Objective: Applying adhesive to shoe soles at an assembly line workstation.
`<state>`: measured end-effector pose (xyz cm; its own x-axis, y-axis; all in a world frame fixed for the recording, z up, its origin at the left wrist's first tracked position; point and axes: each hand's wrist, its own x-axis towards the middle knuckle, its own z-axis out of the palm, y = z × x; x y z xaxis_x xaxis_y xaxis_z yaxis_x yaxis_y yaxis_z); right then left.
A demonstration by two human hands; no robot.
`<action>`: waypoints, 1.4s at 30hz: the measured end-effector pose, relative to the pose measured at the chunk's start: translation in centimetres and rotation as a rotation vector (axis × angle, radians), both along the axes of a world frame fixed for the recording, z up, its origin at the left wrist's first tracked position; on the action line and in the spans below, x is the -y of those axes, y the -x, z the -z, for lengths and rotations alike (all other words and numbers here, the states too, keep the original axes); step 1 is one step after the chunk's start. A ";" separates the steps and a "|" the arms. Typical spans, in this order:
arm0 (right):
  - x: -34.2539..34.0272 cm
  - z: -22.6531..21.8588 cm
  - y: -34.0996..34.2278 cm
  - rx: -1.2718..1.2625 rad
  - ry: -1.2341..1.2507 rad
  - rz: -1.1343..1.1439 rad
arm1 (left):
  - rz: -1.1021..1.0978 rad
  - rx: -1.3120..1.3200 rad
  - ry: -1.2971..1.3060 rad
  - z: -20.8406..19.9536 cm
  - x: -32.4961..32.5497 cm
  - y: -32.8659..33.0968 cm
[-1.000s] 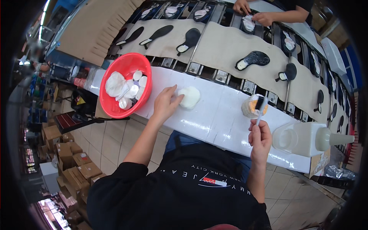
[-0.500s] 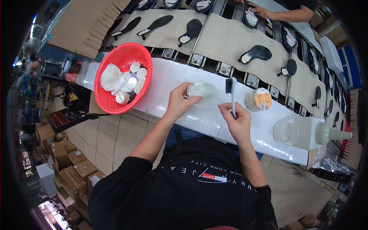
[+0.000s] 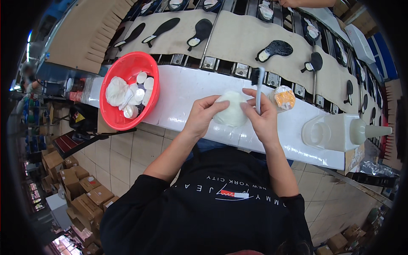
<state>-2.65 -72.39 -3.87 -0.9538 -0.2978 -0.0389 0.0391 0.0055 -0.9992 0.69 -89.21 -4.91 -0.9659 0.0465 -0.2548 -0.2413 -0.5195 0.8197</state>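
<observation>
A pale, roundish, translucent-looking pad or wad (image 3: 230, 114) is held over the white table; its exact kind I cannot tell. My left hand (image 3: 201, 116) grips its left side between thumb and fingers. My right hand (image 3: 265, 121) is closed around the pale handle of a toothbrush-like brush (image 3: 258, 97), its black bristles upward, while that hand's thumb and fingertips touch the pad's right side. Just beyond the right hand stands a squat jar (image 3: 284, 99) with an orange label, partly hidden by the hand.
A red basin (image 3: 155, 76) with white cloth and small white-capped containers stands at the left. A translucent plastic container (image 3: 333, 132) with a nozzle sits at the right. Black shoe soles (image 3: 278, 47) lie on the beige conveyor (image 3: 238, 29) beyond. Another person's hand (image 3: 290, 3) shows at the top.
My right hand has come left to the pad with the brush still in it. The pad now faces up, held from both sides. The conveyor's soles appear shifted left as the view moved.
</observation>
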 end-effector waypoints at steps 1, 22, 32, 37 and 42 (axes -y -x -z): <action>0.1 0.0 -0.1 0.000 0.059 0.061 | -0.045 0.099 -0.138 -0.5 -0.5 0.0; 0.8 -0.9 -1.2 -0.452 -0.385 0.171 | -0.269 -0.579 1.026 1.0 -2.6 -0.6; 0.5 -0.8 -0.8 -0.360 -0.431 0.149 | -0.223 -0.658 1.123 1.1 -2.5 -0.5; -0.2 -1.1 -0.2 -0.079 -0.303 0.104 | -0.068 -0.406 0.823 0.3 -1.7 0.0; 0.0 0.5 0.4 -0.106 -0.158 0.156 | -0.081 -0.370 0.808 0.7 -1.6 0.1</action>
